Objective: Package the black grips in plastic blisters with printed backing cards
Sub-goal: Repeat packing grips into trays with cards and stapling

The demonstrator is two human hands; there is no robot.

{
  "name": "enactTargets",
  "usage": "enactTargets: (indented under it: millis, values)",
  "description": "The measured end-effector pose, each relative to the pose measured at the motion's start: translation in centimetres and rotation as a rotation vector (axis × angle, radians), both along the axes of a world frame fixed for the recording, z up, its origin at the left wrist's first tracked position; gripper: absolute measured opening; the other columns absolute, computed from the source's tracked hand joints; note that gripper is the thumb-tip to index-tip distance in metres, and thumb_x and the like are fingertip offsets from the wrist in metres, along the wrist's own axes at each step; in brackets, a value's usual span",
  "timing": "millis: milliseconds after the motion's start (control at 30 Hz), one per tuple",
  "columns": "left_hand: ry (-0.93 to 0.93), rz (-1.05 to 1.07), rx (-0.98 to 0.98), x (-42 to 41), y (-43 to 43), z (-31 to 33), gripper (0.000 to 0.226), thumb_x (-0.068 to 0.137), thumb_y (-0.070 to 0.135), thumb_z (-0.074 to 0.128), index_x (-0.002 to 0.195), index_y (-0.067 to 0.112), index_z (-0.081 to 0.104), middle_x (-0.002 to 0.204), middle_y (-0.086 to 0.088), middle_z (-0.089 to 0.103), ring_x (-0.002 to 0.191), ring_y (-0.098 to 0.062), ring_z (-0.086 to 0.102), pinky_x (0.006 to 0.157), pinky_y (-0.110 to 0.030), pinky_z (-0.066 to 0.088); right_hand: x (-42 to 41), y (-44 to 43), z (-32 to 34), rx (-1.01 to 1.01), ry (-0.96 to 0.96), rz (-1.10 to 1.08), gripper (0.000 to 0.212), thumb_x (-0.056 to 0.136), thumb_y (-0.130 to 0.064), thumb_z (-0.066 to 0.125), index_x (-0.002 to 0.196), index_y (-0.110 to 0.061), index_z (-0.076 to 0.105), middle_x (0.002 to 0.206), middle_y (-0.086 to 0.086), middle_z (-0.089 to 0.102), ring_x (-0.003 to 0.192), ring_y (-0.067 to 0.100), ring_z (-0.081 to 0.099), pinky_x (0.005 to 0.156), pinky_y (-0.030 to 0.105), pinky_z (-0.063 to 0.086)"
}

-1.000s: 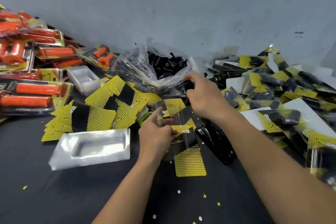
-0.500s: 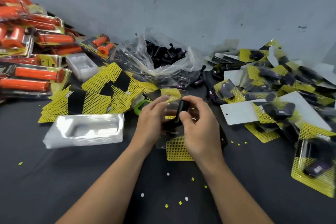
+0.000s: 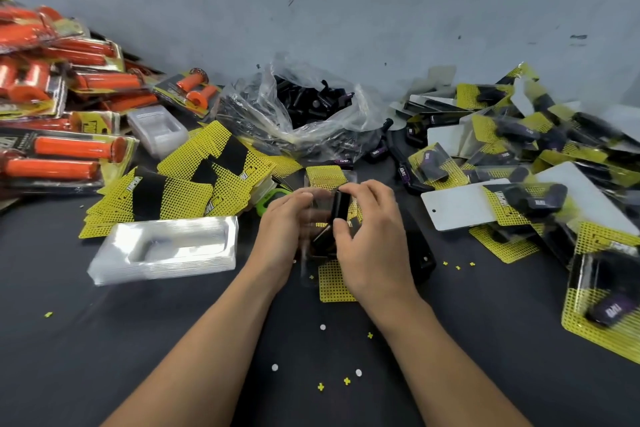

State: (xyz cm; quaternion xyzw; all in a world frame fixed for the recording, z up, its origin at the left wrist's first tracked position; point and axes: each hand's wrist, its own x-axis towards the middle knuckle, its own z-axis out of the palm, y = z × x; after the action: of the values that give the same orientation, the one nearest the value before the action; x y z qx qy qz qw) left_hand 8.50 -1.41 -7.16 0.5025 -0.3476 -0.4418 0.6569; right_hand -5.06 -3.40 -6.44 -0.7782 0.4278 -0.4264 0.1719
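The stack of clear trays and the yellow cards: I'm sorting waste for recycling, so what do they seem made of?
The stack of clear trays looks like thin moulded plastic, glossy: see-through, with bright glare on the formed pocket. The yellow cards look like printed card, matt: flat fanned sheets, crisp edges, little shine; a coating cannot be ruled out.

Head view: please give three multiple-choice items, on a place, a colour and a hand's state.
1. Where lies the stack of clear blisters? A. at the far right; B. left of the left hand; C. at the bottom edge.
2. Which colour have the packaged grips at the far left? A. orange; B. blue; C. white.
3. What does the right hand do? A. points upward; B. hangs idle; C. pinches a black grip.
1 B: it lies beside that hand. 2 A: orange shows through plastic. 3 C: thumb and fingers close on the grip, above the clear blister in the left hand.
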Motion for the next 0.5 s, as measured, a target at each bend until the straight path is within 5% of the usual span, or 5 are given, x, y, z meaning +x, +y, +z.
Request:
enactTargets:
  millis: [100,200,367,500]
  values:
    - [0.015,-0.036,0.015,-0.1,0.0,0.1,0.033,0.084,0.032,0.053,0.097,0.02,0.081,0.095,-0.02,0.077,0.071,-0.027,0.073,0.054,-0.031,0.055,0.2,0.1,-0.1,0.033,0.036,0.024,0.044,0.097,-0.015,0.065,0.139,-0.022,0.058,0.147,-0.004,0.044,0.135,0.012,0.04,0.114,0.021,0.031]
    - [-0.018,0.052,0.025,-0.2,-0.3,0.0,0.031,0.089,0.023,0.052,0.101,0.015,0.079,0.09,-0.018,0.077,0.071,-0.024,0.073,0.052,-0.028,0.054,-0.1,0.1,0.2,-0.061,-0.011,0.02,0.034,0.093,-0.013,0.069,0.126,-0.022,0.064,0.147,-0.003,0.046,0.139,0.011,0.037,0.112,0.006,0.019]
    - [0.086,0.178,0.078,0.0,-0.8,-0.3,0.021,0.098,0.014,0.055,0.11,0.006,0.069,0.087,-0.022,0.076,0.07,-0.036,0.076,0.057,-0.035,0.06,-0.6,0.4,0.6,-0.15,-0.213,0.027,0.018,0.09,-0.013,0.071,0.1,-0.024,0.061,0.097,-0.016,0.06,0.09,0.007,0.057,0.079,0.015,0.044]
    - [0.138,0.196,0.074,-0.2,-1.1,-0.4,0.016,0.098,0.015,0.059,0.106,0.003,0.066,0.08,-0.017,0.077,0.071,-0.039,0.076,0.056,-0.038,0.062,-0.7,0.5,0.6,-0.024,-0.447,-0.028,0.025,0.089,-0.015,0.068,0.096,-0.03,0.049,0.081,-0.012,0.061,0.073,0.011,0.065,0.063,0.019,0.051]
